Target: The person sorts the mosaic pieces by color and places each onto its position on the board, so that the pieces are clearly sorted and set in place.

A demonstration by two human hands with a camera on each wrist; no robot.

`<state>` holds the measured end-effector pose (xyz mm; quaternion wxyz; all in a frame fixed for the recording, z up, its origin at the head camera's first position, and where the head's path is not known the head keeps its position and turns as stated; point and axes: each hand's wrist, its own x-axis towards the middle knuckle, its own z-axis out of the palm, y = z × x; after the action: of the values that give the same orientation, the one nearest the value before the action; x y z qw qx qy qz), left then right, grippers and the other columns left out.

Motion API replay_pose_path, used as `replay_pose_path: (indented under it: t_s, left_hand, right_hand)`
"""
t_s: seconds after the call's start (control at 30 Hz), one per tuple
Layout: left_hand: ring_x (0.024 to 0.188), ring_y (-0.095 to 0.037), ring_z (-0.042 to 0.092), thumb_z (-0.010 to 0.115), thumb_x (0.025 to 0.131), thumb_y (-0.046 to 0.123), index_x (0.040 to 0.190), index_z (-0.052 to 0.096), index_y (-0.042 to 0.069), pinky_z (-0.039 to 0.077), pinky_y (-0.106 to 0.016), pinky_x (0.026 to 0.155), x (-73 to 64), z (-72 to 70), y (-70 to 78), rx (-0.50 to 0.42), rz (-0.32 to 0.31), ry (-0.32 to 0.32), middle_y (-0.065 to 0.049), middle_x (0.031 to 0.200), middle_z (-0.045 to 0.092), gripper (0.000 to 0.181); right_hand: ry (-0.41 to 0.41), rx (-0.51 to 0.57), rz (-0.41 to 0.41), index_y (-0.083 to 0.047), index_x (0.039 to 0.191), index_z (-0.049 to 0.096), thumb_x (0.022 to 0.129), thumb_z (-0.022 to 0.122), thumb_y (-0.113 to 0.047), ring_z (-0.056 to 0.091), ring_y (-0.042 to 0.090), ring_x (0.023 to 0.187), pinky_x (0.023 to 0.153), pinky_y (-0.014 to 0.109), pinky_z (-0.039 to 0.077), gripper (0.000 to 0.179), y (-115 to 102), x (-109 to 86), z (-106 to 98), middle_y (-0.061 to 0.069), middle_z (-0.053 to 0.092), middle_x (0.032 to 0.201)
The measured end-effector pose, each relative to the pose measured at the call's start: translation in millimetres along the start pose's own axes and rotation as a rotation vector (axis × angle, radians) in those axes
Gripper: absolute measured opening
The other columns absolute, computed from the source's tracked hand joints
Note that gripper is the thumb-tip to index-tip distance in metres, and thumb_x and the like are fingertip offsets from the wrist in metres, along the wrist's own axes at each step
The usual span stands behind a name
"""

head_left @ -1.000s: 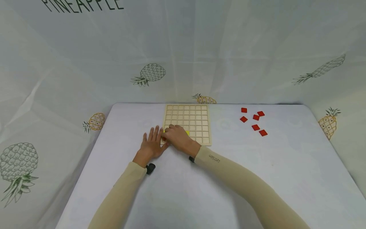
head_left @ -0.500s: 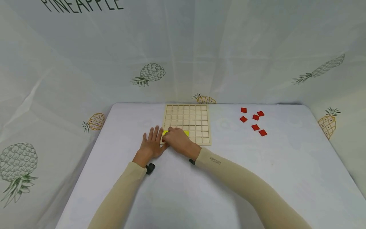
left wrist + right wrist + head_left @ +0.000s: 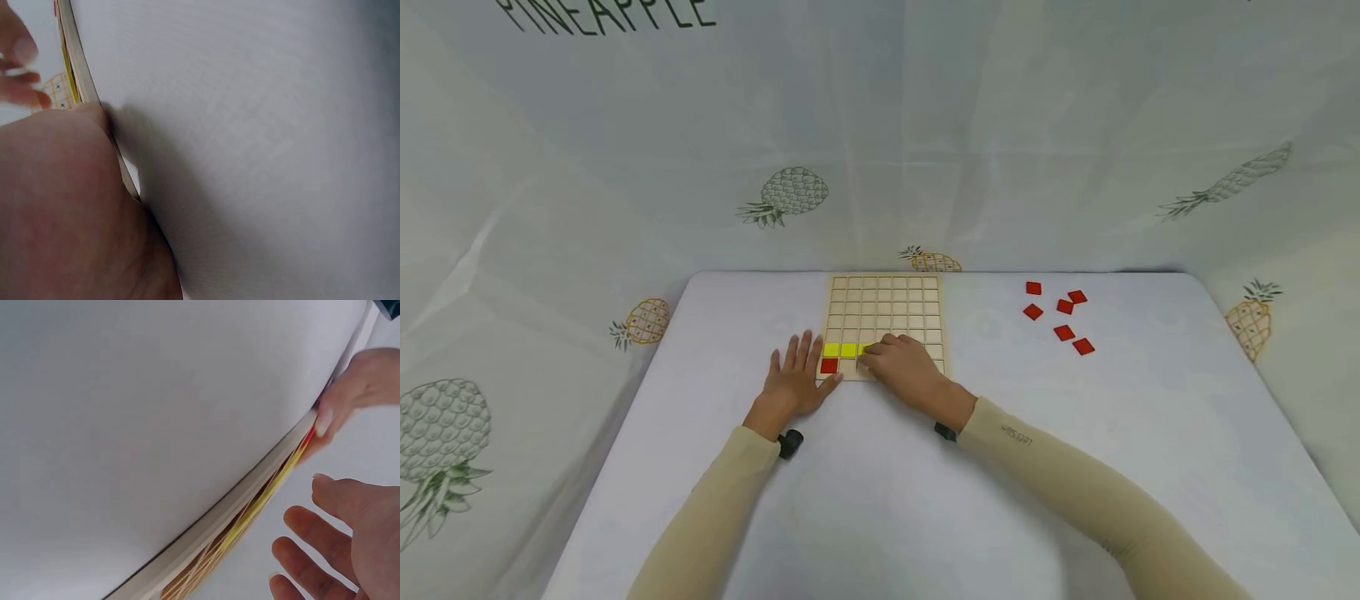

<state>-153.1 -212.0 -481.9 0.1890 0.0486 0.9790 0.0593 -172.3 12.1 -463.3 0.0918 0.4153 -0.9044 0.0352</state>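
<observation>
Right hand (image 3: 906,371) hovers over the near part of a wooden grid board (image 3: 883,304), thumb and fingers apart and holding nothing. Left hand (image 3: 793,387) lies flat with straight, spread fingers along the board's left edge, thumb at the near left corner. Between the hands, a red square (image 3: 829,366) fills that corner cell; yellow squares (image 3: 848,350) line the next row, partly hidden by the right hand. Six loose red squares (image 3: 1064,332) lie well apart, right of the board on the white counter (image 3: 880,500).
</observation>
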Motion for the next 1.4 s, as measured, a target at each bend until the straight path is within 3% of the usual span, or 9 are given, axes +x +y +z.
replay_pose_path:
  t_s: [0.13, 0.4, 0.8, 1.4]
  left_hand:
    - [0.163, -0.041, -0.007, 0.038, 0.111, 0.057, 0.170, -0.001, 0.004, -0.001, -0.063, 0.129, 2.3, 1.9, -3.6, 0.013, -0.002, -0.008, -0.020, 0.177, -0.009, 0.089]
    - [0.163, -0.041, -0.009, 0.038, 0.110, 0.060, 0.169, -0.005, 0.005, -0.001, -0.065, 0.128, 7.2, 7.9, -13.7, -0.002, -0.001, 0.000, -0.019, 0.176, -0.012, 0.092]
    - [0.163, -0.041, -0.010, 0.037, 0.110, 0.059, 0.169, -0.004, 0.004, -0.002, -0.066, 0.128, 8.7, 8.9, -13.0, -0.007, 0.006, 0.005, -0.020, 0.176, -0.013, 0.091]
    - [0.162, -0.043, -0.009, 0.039, 0.110, 0.057, 0.169, -0.002, 0.002, -0.002, -0.067, 0.127, 6.1, 11.1, -10.8, -0.021, 0.028, 0.007, -0.022, 0.176, -0.011, 0.091]
  right_hand:
    - [0.058, 0.027, 0.041, -0.017, 0.124, 0.078, 0.100, 0.076, -0.016, 0.070, 0.022, 0.115, 0.097, 0.038, 0.058, 0.024, 19.3, -20.5, -3.2, 0.001, 0.076, 0.128]
    - [0.092, 0.078, 0.150, -0.012, 0.126, 0.078, 0.094, 0.082, -0.011, 0.070, 0.026, 0.113, 0.094, 0.044, 0.058, 0.032, 53.9, -63.1, -11.5, 0.006, 0.077, 0.127]
    - [0.076, 0.058, 0.306, -0.006, 0.130, 0.076, 0.090, 0.085, -0.009, 0.070, 0.034, 0.116, 0.097, 0.051, 0.059, 0.042, 107.6, -123.3, -17.0, 0.014, 0.075, 0.130]
    - [0.076, 0.002, 0.411, 0.003, 0.128, 0.073, 0.086, 0.085, -0.002, 0.068, 0.044, 0.110, 0.089, 0.062, 0.058, 0.044, 167.6, -202.5, -31.1, 0.024, 0.074, 0.124]
